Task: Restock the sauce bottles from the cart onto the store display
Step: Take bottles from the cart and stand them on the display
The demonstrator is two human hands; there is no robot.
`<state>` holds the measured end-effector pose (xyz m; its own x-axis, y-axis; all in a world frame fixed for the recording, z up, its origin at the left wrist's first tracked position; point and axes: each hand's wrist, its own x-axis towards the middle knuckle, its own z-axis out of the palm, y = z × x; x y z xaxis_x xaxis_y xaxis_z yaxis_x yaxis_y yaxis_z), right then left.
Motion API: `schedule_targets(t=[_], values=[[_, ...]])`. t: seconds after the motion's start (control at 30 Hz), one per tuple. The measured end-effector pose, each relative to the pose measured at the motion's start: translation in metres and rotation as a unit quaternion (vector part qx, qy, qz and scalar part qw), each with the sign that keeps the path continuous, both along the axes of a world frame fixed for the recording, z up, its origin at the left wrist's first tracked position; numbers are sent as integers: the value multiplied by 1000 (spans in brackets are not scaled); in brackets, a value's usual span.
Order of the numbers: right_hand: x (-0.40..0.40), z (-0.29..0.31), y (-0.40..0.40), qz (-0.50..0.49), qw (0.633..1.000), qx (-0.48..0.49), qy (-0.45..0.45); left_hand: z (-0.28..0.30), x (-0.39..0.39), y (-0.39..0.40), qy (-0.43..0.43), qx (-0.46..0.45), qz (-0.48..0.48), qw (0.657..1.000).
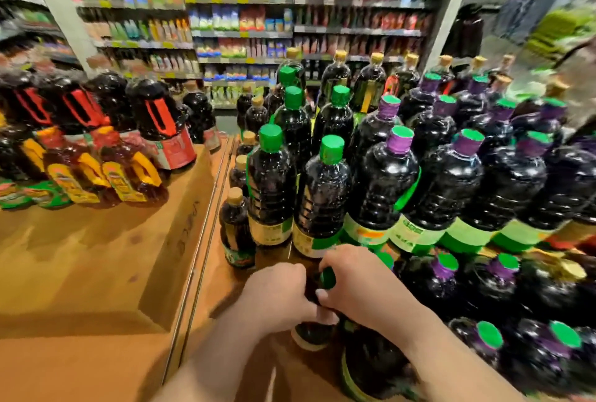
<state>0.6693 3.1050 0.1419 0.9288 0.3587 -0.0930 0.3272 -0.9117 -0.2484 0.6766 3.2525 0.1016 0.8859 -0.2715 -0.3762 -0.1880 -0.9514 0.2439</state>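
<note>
A dark sauce bottle with a green cap (pixel 327 277) stands at the front of the wooden display (pixel 222 275), and both my hands are on it. My left hand (pixel 277 295) grips its left side below the neck. My right hand (pixel 358 282) wraps the neck and shoulder from the right, thumb across the front. Just behind stand two tall green-capped bottles (pixel 322 198) in a column running back. To their right crowd several purple-necked, green-topped bottles (pixel 448 182). The cart is not in sight.
Small cork-capped bottles (pixel 235 224) line the left edge of the display. On the left stands a wooden platform (pixel 96 256) with red-handled and yellow-handled jugs (pixel 135 175) at its back. Stocked store shelves (pixel 242 33) fill the background. More bottles (pixel 490 340) sit low at right.
</note>
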Motion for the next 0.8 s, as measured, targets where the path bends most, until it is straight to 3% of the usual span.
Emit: schedule_targets(t=[0.3,0.57,0.8], values=[[15,-18,-6,-37,998,15,42,-16,23,-8,42,5,-15,999],[26,-31,1,-57,995,0,80,-50,35,-3,71,-59,0,996],[32,-48,1,-95,992,42,72,-64,41,0,66,-127,27,989]])
